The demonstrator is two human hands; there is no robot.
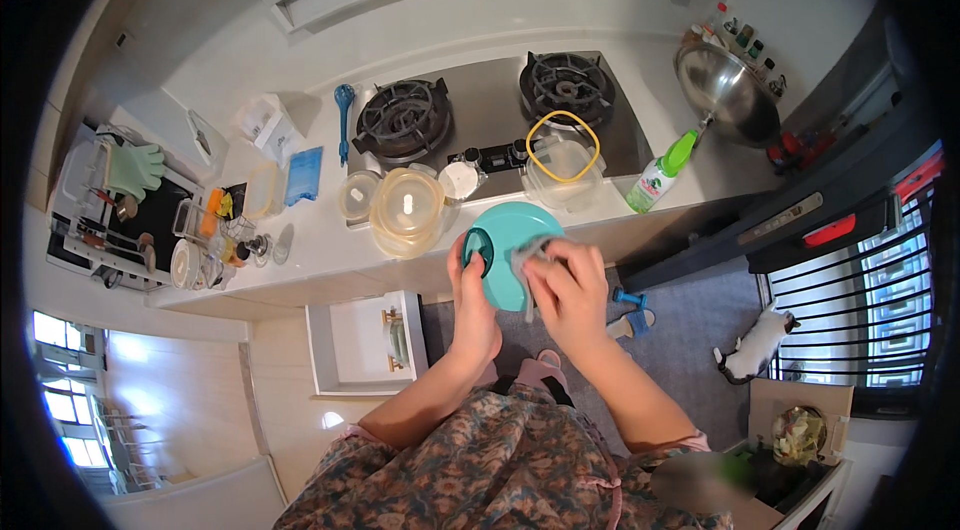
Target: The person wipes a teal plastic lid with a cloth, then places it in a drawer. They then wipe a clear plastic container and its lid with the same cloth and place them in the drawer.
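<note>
A round turquoise plastic lid (517,222) with a darker green handle ring (478,245) is held up in front of the counter's edge. My left hand (472,297) grips it at the ring, thumb on the near side. A crumpled grey cloth (534,254) is pinched in my right hand (570,286) and lies against the lid's face. Just beyond stand stacked clear plastic containers with pale lids (407,204). To their right, a clear container (566,189) has a yellow sealing ring (562,176) resting on it.
A gas hob (487,110) spans the counter, with a green-topped spray bottle (656,181) and a steel wok (727,91) on the right. Below, a drawer (352,350) is pulled out. A cat (754,346) lies by the barred gate (825,290). The sink (150,230) is at left.
</note>
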